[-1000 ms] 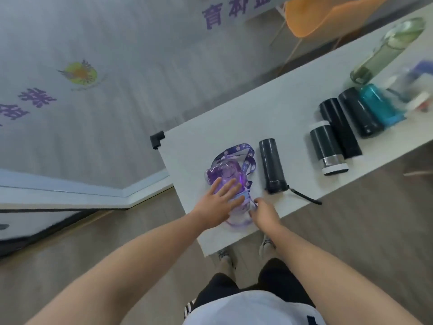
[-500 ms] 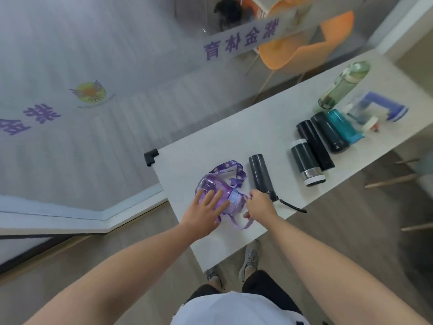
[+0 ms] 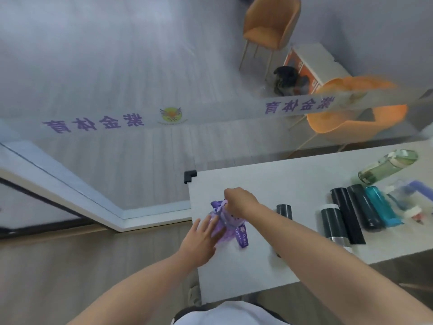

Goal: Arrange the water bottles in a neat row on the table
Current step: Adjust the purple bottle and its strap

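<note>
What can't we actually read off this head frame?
- Small black bottle, head view: only its far end shows; right forearm covers the rest.
- Purple bottle: both hands overlap it, so its pose is unclear.
- Right hand: fingertips hidden, grip unconfirmed.
- Clear bottle with purple handle: blurred near the right edge.

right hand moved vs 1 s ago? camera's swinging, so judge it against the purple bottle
Yes. The right hand went from the purple bottle's near end to its far end, toward the table's far edge.
</note>
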Demonstrator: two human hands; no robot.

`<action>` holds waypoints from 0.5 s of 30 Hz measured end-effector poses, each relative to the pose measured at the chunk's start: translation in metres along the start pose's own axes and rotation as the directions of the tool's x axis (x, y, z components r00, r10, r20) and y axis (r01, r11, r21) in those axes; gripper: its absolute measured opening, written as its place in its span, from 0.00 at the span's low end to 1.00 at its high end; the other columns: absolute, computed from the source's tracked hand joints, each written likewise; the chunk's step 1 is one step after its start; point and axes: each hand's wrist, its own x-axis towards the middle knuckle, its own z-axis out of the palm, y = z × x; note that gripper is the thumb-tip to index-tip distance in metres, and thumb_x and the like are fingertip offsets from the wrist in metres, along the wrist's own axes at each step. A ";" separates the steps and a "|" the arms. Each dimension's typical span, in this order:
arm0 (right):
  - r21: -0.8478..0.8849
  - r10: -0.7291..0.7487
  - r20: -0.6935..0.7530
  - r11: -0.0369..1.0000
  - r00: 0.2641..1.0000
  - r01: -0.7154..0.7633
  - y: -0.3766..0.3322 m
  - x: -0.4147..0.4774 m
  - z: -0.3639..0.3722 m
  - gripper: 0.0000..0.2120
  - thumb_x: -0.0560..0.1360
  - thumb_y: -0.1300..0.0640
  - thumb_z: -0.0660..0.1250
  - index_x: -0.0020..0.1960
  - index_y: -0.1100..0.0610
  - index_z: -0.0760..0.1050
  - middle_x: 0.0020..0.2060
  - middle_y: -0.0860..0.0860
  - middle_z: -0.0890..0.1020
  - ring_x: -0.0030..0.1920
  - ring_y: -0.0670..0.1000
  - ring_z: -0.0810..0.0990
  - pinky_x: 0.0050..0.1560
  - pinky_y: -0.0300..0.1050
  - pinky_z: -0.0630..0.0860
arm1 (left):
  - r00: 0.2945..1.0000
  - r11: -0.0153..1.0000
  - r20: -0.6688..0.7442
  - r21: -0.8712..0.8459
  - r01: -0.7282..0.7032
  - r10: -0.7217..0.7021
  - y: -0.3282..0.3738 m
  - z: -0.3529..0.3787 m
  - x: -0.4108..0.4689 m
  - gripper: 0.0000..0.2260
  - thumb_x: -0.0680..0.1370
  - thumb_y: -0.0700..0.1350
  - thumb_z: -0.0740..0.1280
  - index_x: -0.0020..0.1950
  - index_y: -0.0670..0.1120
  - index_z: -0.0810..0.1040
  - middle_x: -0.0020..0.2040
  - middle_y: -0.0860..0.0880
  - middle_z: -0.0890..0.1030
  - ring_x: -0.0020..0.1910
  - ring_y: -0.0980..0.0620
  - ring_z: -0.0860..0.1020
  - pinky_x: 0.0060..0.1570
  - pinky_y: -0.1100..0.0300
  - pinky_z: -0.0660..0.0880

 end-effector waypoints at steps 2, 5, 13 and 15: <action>-0.051 -0.073 0.027 0.996 0.997 0.074 -0.012 0.010 0.001 0.14 0.76 0.60 0.64 0.61 0.58 0.75 0.57 0.57 0.79 0.56 0.60 0.79 0.48 0.47 0.74 | 0.999 0.999 0.009 -0.019 0.040 -0.040 0.000 0.002 -0.007 0.29 0.76 0.56 0.66 0.76 0.54 0.66 0.77 0.37 0.62 0.74 0.36 0.63 0.68 0.40 0.67; -0.074 -0.161 0.039 0.984 0.986 0.164 -0.018 0.021 0.004 0.14 0.76 0.64 0.62 0.61 0.57 0.76 0.57 0.56 0.79 0.53 0.58 0.79 0.51 0.51 0.78 | 0.996 0.993 0.012 -0.072 0.089 -0.088 0.002 0.010 -0.020 0.25 0.73 0.53 0.68 0.69 0.51 0.72 0.71 0.37 0.70 0.69 0.36 0.68 0.62 0.44 0.72; -0.069 -0.199 0.024 0.977 0.980 0.200 -0.002 0.020 0.007 0.10 0.78 0.57 0.63 0.57 0.54 0.76 0.52 0.54 0.81 0.48 0.56 0.79 0.44 0.48 0.75 | 0.979 0.994 -0.182 -0.086 0.075 -0.089 0.004 0.020 -0.039 0.19 0.68 0.44 0.68 0.59 0.46 0.76 0.61 0.39 0.77 0.58 0.37 0.74 0.59 0.46 0.74; -0.041 -0.187 0.003 0.981 0.982 0.187 0.004 0.016 0.007 0.14 0.78 0.53 0.64 0.63 0.53 0.75 0.55 0.53 0.81 0.51 0.56 0.80 0.48 0.49 0.77 | 0.955 0.997 -0.293 -0.068 0.024 -0.043 0.002 0.014 -0.033 0.18 0.70 0.42 0.66 0.60 0.45 0.75 0.60 0.38 0.77 0.57 0.36 0.75 0.60 0.44 0.73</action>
